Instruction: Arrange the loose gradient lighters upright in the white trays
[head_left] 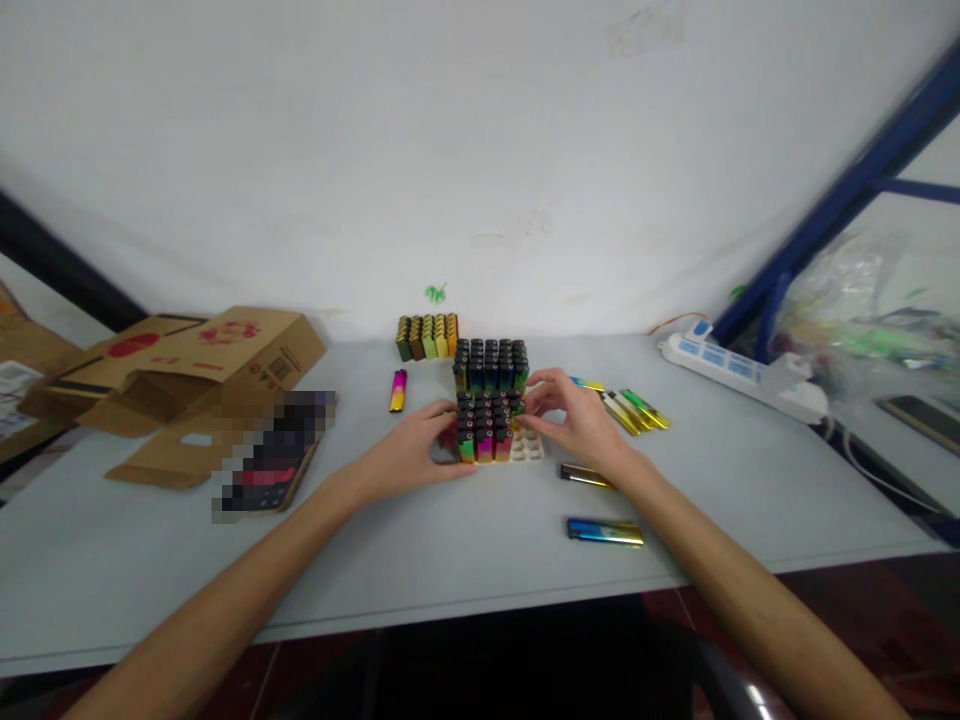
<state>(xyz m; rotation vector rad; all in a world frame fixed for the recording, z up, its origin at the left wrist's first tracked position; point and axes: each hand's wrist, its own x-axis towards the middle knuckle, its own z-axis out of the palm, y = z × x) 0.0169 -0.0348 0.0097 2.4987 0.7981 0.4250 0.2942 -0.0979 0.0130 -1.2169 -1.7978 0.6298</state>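
A white tray with round-edged slots holds upright lighters with black tops, in pink, green and orange. Several of its slots at the front right show bare. My left hand grips the tray's left side, its thumb along the front edge and its fingers behind. At the tray's right side, my right hand has thumb and fingers closed on a yellow-green lighter, mostly hidden by the fingers. Directly behind stands another block of black-topped lighters.
Loose lighters lie on the right: a blue-gold one, a gold one and a yellow-green group. A pink-yellow lighter and a gold-topped block are at left. Cardboard box, phone and power strip flank them.
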